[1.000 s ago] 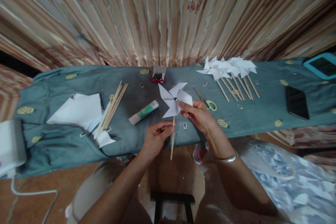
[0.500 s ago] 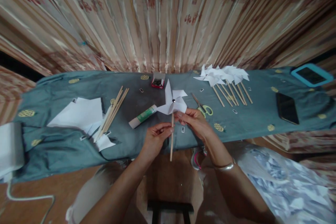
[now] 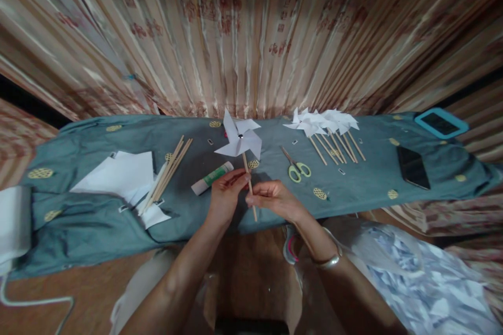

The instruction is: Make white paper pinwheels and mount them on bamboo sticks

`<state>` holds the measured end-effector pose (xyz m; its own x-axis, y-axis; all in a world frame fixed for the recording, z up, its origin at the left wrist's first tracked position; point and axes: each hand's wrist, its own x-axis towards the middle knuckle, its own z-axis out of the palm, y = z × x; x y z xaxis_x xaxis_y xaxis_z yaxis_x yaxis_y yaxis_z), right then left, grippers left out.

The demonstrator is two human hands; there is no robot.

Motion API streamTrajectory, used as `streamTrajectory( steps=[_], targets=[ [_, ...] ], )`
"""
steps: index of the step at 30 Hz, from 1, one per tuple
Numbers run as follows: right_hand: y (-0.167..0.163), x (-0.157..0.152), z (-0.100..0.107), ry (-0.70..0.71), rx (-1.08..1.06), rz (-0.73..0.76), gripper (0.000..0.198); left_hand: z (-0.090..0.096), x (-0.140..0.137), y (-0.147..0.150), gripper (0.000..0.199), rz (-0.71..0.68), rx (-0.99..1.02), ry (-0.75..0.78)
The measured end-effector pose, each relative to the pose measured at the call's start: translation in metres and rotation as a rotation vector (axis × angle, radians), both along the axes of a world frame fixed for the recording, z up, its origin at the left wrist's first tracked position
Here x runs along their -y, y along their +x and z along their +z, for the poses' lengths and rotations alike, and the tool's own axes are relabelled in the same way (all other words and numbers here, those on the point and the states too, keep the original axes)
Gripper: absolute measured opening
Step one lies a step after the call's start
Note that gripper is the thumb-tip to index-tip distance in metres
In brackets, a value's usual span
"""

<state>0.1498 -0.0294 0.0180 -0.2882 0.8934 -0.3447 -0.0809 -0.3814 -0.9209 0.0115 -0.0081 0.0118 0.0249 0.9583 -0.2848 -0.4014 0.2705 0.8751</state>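
Over the middle of the table I hold a white paper pinwheel [image 3: 250,144] with a dark pin at its centre, its wooden stick tilted slightly. My left hand [image 3: 228,193] is closed on the stick partway down. Lower on the same stick, the fingers of my right hand [image 3: 275,199] pinch it. Just left of my left hand lies a glue stick [image 3: 212,178] with a green label. Scissors [image 3: 297,168] with yellow-green handles rest beyond my right hand. Behind the pinwheel blades, a small red box is almost wholly hidden.
A row of finished pinwheels [image 3: 324,123] lies at the back right. Farther right are a black phone [image 3: 413,167] and a blue-framed device [image 3: 442,122]. On the left are wooden sticks [image 3: 168,175], white paper sheets [image 3: 118,175] and a white box-shaped object [image 3: 14,227] with a cable.
The pinwheel has moved left and its stick has tilted. My right hand has gone from just below the blades to the lower stick, beneath my left hand. The view has shifted slightly.
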Motion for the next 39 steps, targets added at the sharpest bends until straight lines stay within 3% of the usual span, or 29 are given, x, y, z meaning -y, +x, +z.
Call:
streamTrajectory(
  steps=[15,19,22,25,27,31,39],
  targets=[
    [0.012,-0.002,-0.001,0.09,0.082,-0.14,0.042,0.0,-0.001,0.007,0.03,-0.016,0.071,0.017],
    [0.028,-0.009,-0.003,0.181,0.17,-0.183,0.039,-0.001,0.002,0.005,0.036,-0.031,0.041,0.009],
    [0.058,-0.021,-0.003,0.343,0.405,-0.327,0.038,-0.002,0.007,0.003,0.037,-0.049,0.01,0.018],
    [0.095,-0.034,0.001,0.44,0.912,-0.429,0.03,-0.004,0.014,-0.001,0.035,-0.089,-0.012,0.017],
    [0.117,-0.041,0.004,0.435,1.313,-0.403,0.024,-0.004,0.019,-0.005,0.034,-0.116,-0.034,0.009],
    [0.143,-0.052,0.002,0.354,1.63,-0.331,0.024,-0.005,0.027,-0.014,0.03,-0.161,-0.103,0.006],
    [0.149,-0.068,-0.02,0.329,1.73,-0.276,0.027,-0.001,0.035,-0.031,0.026,-0.197,-0.145,-0.008]
  ],
)
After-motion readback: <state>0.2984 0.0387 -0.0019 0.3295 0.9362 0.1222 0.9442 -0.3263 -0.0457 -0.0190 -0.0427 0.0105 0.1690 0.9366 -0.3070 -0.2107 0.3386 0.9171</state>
